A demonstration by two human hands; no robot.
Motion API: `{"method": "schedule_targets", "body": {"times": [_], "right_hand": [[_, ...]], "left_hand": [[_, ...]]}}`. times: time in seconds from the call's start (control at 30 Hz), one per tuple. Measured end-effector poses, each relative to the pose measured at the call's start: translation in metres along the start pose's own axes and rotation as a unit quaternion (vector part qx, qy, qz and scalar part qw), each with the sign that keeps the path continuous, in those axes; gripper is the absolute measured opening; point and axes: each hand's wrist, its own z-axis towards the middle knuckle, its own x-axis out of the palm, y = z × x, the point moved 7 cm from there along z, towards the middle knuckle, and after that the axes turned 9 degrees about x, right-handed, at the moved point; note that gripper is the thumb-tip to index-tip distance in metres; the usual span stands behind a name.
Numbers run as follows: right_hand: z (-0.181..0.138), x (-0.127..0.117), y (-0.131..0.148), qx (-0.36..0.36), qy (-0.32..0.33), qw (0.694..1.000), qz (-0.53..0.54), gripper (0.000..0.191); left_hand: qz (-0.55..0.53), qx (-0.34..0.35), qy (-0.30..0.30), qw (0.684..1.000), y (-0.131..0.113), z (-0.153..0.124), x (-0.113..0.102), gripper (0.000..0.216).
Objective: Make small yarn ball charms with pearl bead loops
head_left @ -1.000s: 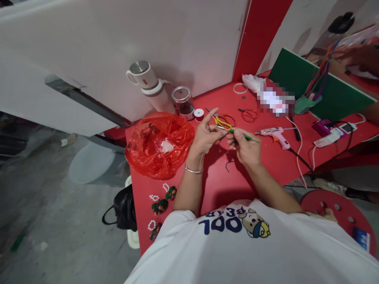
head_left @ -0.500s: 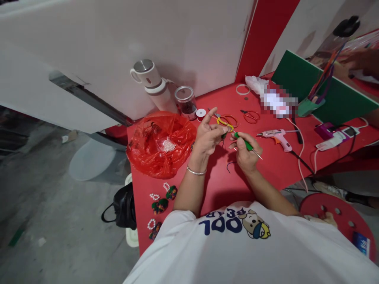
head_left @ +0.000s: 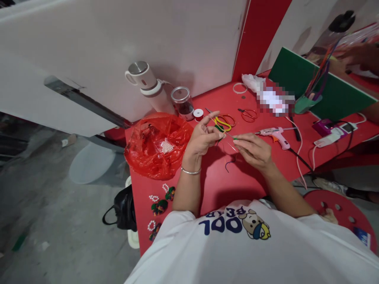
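My left hand [head_left: 203,139] is raised over the red table, its index finger lifted with a pale strand [head_left: 217,121] running from it. Its thumb and other fingers pinch a small piece of green yarn work [head_left: 219,128], partly covered by the fingers. My right hand [head_left: 254,150] is closed round a crochet hook [head_left: 229,135] with a green handle, mostly hidden in the fingers. The thin metal shaft points at the left fingertips; its tip is too small to make out. Loose thin strands dangle below, and a dark blue strand [head_left: 227,165] curls beneath them.
Yellow-handled scissors [head_left: 225,125], red-handled snips [head_left: 248,114] and a pink glue gun [head_left: 275,135] lie beyond my hands. To the left are a red plastic bag [head_left: 145,154] with pearl beads and several beaded yarn pieces [head_left: 160,207]. Another person's arm shows at upper right.
My right hand has turned the crochet hook round, so its metal shaft now points toward my left hand instead of down to the right. The left hand keeps its pinch.
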Motion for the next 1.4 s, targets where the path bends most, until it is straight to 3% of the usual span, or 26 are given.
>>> {"method": "schedule_targets", "body": {"times": [0.33, 0.5, 0.73, 0.87, 1.07, 1.4], "right_hand": [[-0.010, -0.010, -0.004, -0.047, 0.077, 0.996, -0.008, 0.047], [0.001, -0.017, -0.001, -0.003, 0.107, 0.994, 0.012, 0.032], [0.010, -0.038, -0.003, 0.068, 0.054, 0.993, 0.081, 0.016], [0.011, -0.029, -0.002, 0.102, 0.016, 0.990, 0.092, 0.012], [0.014, -0.012, 0.000, 0.140, -0.035, 0.983, 0.115, 0.015], [0.013, -0.001, -0.014, 0.194, -0.035, 0.968, 0.153, 0.015]], "left_hand": [[0.026, 0.008, 0.021, 0.999, 0.000, 0.000, 0.000, 0.085], [0.029, 0.013, 0.028, 0.999, 0.000, 0.000, -0.003, 0.069], [0.034, 0.030, -0.013, 0.999, -0.008, 0.000, -0.015, 0.065], [0.026, 0.016, 0.015, 0.999, -0.003, 0.002, -0.006, 0.059], [0.002, 0.022, -0.020, 1.000, -0.004, 0.003, -0.006, 0.034], [-0.016, 0.019, -0.021, 0.999, -0.003, 0.004, -0.010, 0.023]]}}
